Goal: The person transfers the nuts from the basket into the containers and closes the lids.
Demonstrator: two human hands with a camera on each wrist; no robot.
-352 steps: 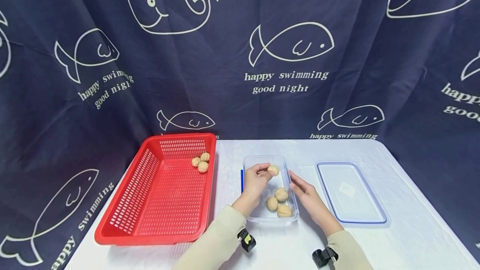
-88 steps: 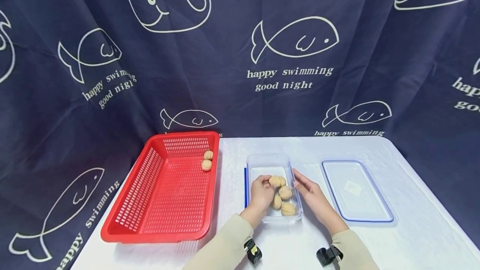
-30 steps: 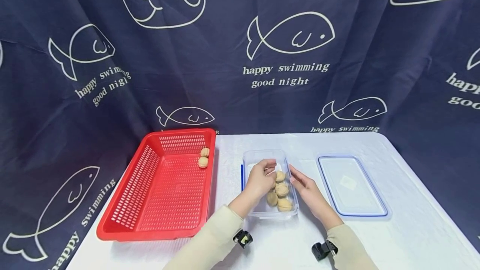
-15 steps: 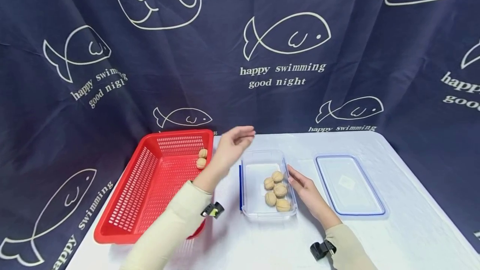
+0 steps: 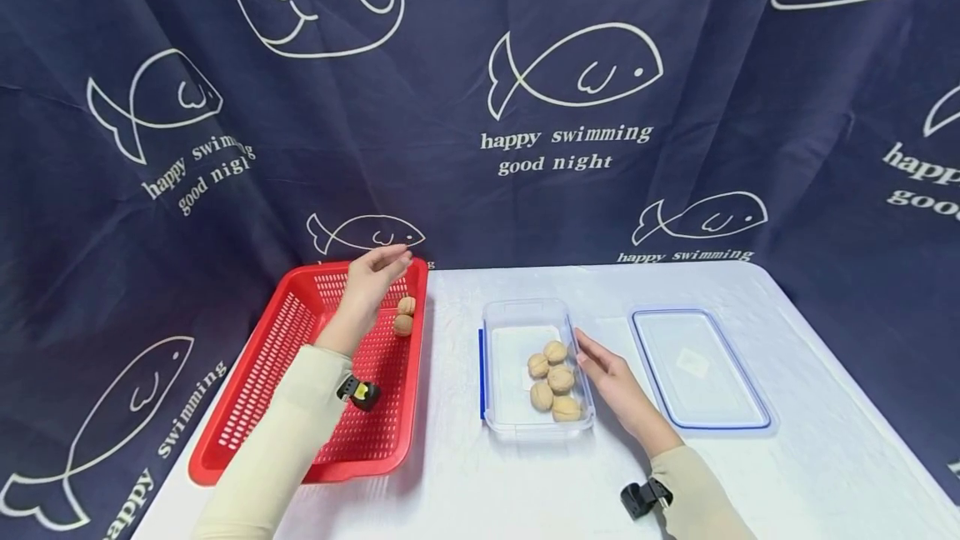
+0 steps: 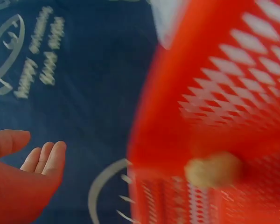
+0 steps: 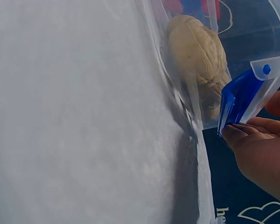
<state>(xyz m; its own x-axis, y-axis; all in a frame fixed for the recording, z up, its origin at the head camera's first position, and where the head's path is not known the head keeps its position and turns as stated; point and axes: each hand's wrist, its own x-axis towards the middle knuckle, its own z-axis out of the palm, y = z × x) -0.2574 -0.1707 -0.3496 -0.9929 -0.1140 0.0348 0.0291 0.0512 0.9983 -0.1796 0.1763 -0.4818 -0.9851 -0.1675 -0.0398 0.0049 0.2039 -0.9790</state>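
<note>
Over the back of the red basket hovers my left hand, its fingers extended and holding nothing. Just below it, two walnuts, a rear walnut and a front walnut, lie by the basket's right wall. The left wrist view shows the thumb apart from the fingers, beside a blurred walnut. My right hand rests against the right side of a clear plastic box; its fingertips touch a blue latch in the right wrist view. Several walnuts lie inside the box.
A clear lid with a blue seal lies flat to the right of the box. Another blue latch hangs along the box's left side. A white cloth covers the table, and a dark blue printed curtain hangs behind.
My left hand has let go of a walnut in the box and swung left over the basket. Earlier, the basket held three walnuts and the box fewer. My right hand has stayed at the box.
</note>
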